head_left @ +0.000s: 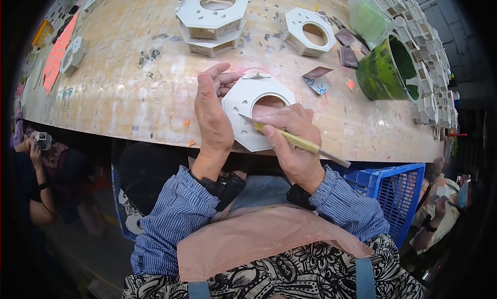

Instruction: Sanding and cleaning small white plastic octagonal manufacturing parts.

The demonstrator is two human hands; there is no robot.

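A white octagonal piece (239, 103) with a round opening and small cutouts is tilted above the table's near edge. My left hand (213, 118) supports it from the left, thumb raised and fingers reaching behind its upper left side. My right hand (297, 149) is closed round a slim knife (297, 140) with a yellowish wrapped handle and a bare metal rear end. The knife's thin tip meets the white face beside the round opening, near the small cutouts. Skin shows through the opening; I cannot tell which hand's fingers these are.
Two stacked octagonal frames (212, 20) and another frame (309, 32) stand farther back. At right are dark sanding pads (348, 56), a folded abrasive scrap (317, 81), a green-stained bucket (385, 68) and many piled white parts (422, 27). A blue crate (396, 195) sits below the table edge.
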